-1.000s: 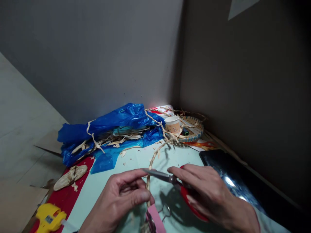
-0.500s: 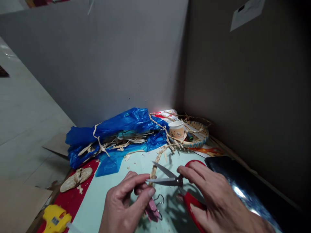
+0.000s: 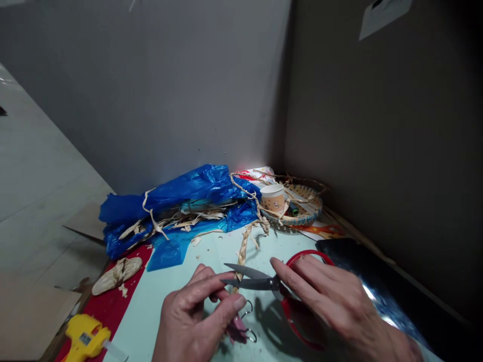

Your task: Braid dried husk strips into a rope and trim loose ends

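A pale braided plant-fibre strand (image 3: 244,247) runs from the back of the table down to my left hand (image 3: 199,314), whose thumb and fingers pinch its near end. Just below those fingers hangs a pink binder clip (image 3: 237,329) with wire loops; how it grips the braid is hidden. My right hand (image 3: 332,296) holds red-handled scissors (image 3: 260,282) through the handles. Their blades are partly apart and lie across the braid, just beyond my left fingertips.
A blue plastic bag (image 3: 196,186) with loose fibre strips lies at the back. Right of it, a paper cup (image 3: 273,199) stands by a woven basket (image 3: 313,216). At left are a small woven sole (image 3: 116,275) and a yellow glue gun (image 3: 85,337). A dark glossy sheet (image 3: 347,266) lies right.
The scissor blades have drawn closer together across the braid and shifted slightly left. My left hand keeps its pinch. The view has tilted slightly.
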Tool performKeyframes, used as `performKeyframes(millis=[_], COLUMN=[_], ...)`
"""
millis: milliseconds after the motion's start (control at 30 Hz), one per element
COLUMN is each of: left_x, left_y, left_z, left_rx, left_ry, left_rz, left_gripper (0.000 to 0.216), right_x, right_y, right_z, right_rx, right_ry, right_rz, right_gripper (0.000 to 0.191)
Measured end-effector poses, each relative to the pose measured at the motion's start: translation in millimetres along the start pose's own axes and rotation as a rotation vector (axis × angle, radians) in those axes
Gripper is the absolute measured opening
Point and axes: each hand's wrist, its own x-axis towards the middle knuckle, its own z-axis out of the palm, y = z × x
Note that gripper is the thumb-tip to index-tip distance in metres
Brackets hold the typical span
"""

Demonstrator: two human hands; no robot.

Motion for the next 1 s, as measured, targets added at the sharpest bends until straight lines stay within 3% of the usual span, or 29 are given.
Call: performKeyframes(millis=[133,400,633,767,867,1000], left_x=[-0.1,-1.6,-1.9,-2.9,-3.0,-3.6], left_y=[4.5,2.0,1.4,5.8,4.5,0.2], left_z=[-1.6,-2.4,-3.0,-3.8,-2.7,2.8], left_rx=[-0.011,0.002,-0.032,-0.050,-0.055,0.023], left_ry=[-0.062,0.009,0.018,-0.048,-0.079,-0.141], left_rz=[-0.007,-0.039,-0.082,-0.151,-0.132,-0.071], left_gripper=[0.014,0.003,0.014,0.023,0.028,0.020], right_x=[3.0,3.3,8.3,9.5,13.2,22.6], right_y=[-2.7,-8.0,-13.7,-16.9,-10.9,0.7], right_z=[-0.4,1.8,2.8,7.2,9.8,10.0], right_rx=[-0.009,-0.050,0.042,0.299,0.549,1.058], right_ry=[0.018,0.063,-0.006,-0.002,0.072,0.119], right_rz=[0.024,0.020,0.072,0.288,0.589,1.019], right_gripper=[0.037,0.034,0.029,0.022,0.010,0.028])
